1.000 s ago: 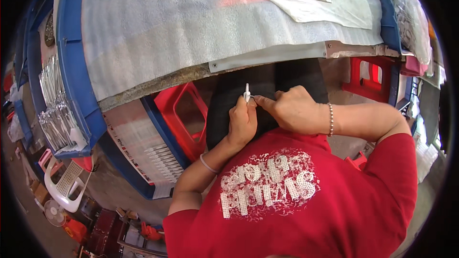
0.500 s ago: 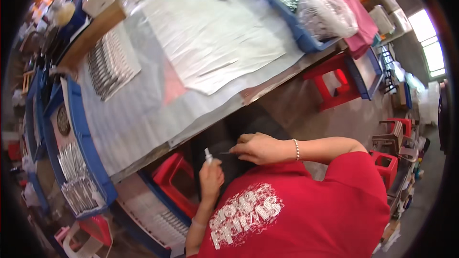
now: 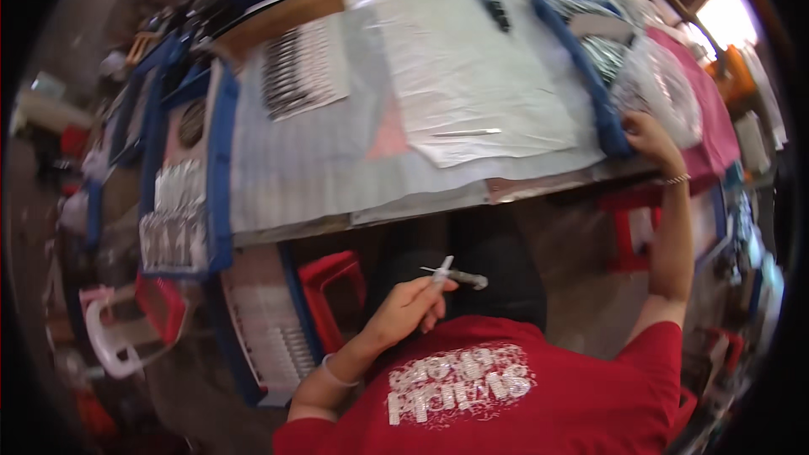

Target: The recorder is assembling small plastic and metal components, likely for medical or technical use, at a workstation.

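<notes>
Above my lap, my left hand (image 3: 409,307) is closed round a small pale piece with a white tip (image 3: 444,266). A short greyish, shiny end juts out to its right; its kind cannot be made out. My right hand (image 3: 653,141) is stretched to the table's right side. It sits at the near end of a long blue tray (image 3: 581,59), against a clear plastic bag (image 3: 666,88). Its fingers are curled, and their tips are partly hidden and blurred. On the white sheet (image 3: 480,59) lies a thin silvery stick (image 3: 465,132).
A blue and black tool (image 3: 490,4) lies at the sheet's far edge. Left of the sheet is a card with a row of shiny metal pieces (image 3: 295,72). Another blue tray (image 3: 221,168) holds wrapped silvery pieces. A red stool (image 3: 333,286) stands below the table edge.
My right hand has left the left hand and reached out to the blue tray on the right. The left hand keeps hold of the pale piece, now tilted rightward. The whole view has turned.
</notes>
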A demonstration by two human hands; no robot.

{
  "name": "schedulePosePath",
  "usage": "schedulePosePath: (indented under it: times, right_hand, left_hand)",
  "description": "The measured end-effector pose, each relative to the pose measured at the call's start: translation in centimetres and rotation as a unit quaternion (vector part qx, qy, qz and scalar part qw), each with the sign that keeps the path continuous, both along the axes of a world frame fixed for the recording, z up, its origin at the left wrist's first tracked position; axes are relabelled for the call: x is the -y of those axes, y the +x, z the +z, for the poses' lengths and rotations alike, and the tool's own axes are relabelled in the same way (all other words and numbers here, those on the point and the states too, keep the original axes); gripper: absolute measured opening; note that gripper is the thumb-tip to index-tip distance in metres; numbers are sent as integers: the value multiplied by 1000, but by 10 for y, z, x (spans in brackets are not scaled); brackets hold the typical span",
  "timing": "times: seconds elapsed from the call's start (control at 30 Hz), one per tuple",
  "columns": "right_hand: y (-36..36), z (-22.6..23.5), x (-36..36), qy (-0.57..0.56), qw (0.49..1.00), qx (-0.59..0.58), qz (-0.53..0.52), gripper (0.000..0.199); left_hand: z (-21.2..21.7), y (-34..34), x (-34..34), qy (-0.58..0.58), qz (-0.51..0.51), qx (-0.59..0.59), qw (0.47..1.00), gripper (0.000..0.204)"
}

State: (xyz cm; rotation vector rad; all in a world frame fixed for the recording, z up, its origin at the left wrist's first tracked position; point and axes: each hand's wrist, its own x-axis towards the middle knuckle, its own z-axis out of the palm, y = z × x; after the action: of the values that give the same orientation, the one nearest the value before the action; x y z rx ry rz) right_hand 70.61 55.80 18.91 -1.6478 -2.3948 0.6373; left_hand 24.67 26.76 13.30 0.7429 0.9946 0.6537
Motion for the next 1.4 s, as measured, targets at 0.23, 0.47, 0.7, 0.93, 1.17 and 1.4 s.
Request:
schedulePosePath:
  times: [0.23,0.47,0.7,0.93,1.17,1.4]
  right_hand:
    - [14,5,-3,-11,993,119,25,12]
    - [-181,51,167,229,958,-136,108,9]
    - [-276,-77,215,-53,932,-310,177,15]
    - [-286,-66,228,14,904,-346,249,25]
    - [-291,-58,230,-1,923,-320,215,22]
    - [-296,-63,234,-56,927,-312,200,20]
  left_hand:
    - [-7,17,9,-9,28,24,999,29]
    - [-10,13,11,-87,126,71,986,29]
    - [-17,14,8,-93,66,20,993,20]
    - [-11,12,17,177,50,-217,959,27]
    - [-16,11,14,436,-12,-537,722,31]
    - [-17,0,20,455,-63,-549,698,23]
